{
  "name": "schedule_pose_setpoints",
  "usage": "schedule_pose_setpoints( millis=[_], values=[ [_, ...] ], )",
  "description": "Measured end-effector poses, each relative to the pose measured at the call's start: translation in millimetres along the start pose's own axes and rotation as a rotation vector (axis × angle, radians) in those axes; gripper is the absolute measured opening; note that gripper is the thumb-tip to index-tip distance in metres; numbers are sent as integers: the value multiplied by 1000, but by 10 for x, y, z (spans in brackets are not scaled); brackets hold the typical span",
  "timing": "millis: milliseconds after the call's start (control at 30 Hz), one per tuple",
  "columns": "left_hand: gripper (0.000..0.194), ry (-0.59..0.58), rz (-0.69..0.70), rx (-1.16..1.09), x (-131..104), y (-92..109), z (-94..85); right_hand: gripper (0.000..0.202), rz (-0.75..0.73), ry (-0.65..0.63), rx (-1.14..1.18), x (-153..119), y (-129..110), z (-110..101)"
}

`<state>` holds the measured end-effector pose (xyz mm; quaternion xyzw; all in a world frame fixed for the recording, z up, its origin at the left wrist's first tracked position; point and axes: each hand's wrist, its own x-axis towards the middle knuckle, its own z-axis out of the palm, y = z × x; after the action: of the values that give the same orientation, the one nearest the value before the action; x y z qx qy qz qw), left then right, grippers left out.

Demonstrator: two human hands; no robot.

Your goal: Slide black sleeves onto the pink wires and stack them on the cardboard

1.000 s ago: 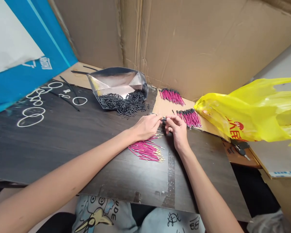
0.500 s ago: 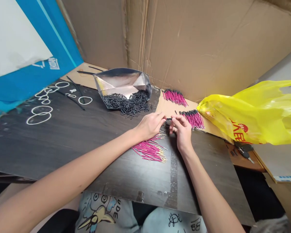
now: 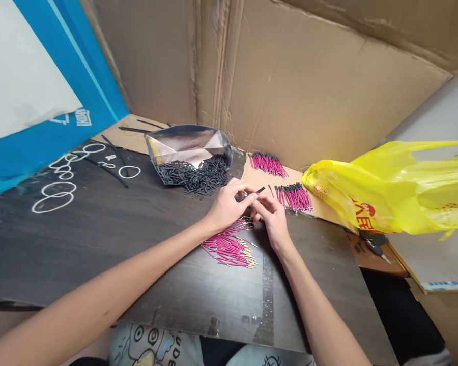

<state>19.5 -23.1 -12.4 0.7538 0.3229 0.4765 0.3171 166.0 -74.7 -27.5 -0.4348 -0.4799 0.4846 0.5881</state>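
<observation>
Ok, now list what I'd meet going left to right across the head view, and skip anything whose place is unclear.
Pair of overlapping white rings → single white ring → open foil-lined container with black tubes → farther bundle of pink wires → yellow plastic bag.

The head camera looked forward and down from close above a flat, dark wood-grain tabletop (image 3: 110, 218)
</observation>
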Motion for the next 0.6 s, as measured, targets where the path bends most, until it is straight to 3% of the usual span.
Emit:
schedule_pose_setpoints(
  millis=[100, 200, 367, 600],
  values=[
    [18, -48, -245, -317, 18, 23, 3, 34, -13, -21, -19, -5, -14, 27],
    [24, -63, -373, -527, 20, 51, 6, 34, -25, -31, -40, -7, -10, 44],
    [21, -49, -405, -600, 2, 84, 24, 31, -81, -32, -113, -16, 24, 65],
    [22, -12, -373, -584, -10, 50, 44, 26, -179, 62, -347, -66, 46, 96]
  ],
)
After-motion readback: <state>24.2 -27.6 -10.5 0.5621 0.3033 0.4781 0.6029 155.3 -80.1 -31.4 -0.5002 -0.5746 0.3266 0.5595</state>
